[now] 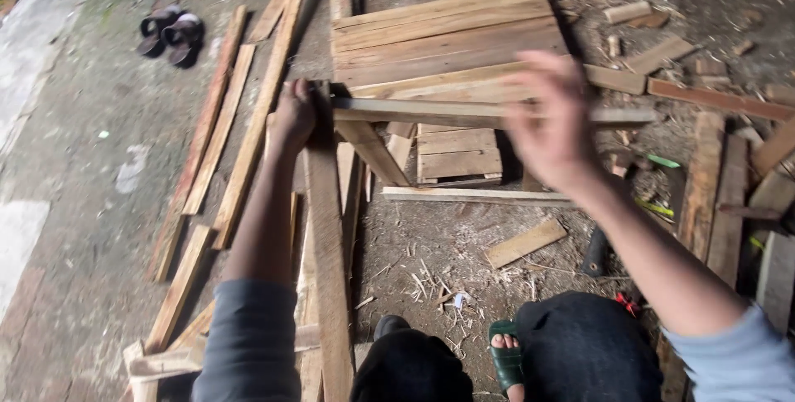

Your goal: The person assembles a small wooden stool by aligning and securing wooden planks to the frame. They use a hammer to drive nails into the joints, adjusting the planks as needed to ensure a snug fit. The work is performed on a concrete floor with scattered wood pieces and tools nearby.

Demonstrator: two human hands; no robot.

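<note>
My left hand (294,116) grips the far end of a long wooden plank (329,269) that runs from near my knees up to a wooden frame. The frame is a low bench-like piece with a slatted plank top (443,33), a cross rail (464,112) and a slanted leg (373,154). My right hand (551,125) hovers blurred above the cross rail with fingers spread, holding nothing.
Several long planks (248,112) lie on the concrete at the left, with a pair of dark sandals (172,33) beyond. Offcuts (523,242) and chips litter the dirt. More boards (719,195) lie at the right. My green-sandalled foot (505,352) is below.
</note>
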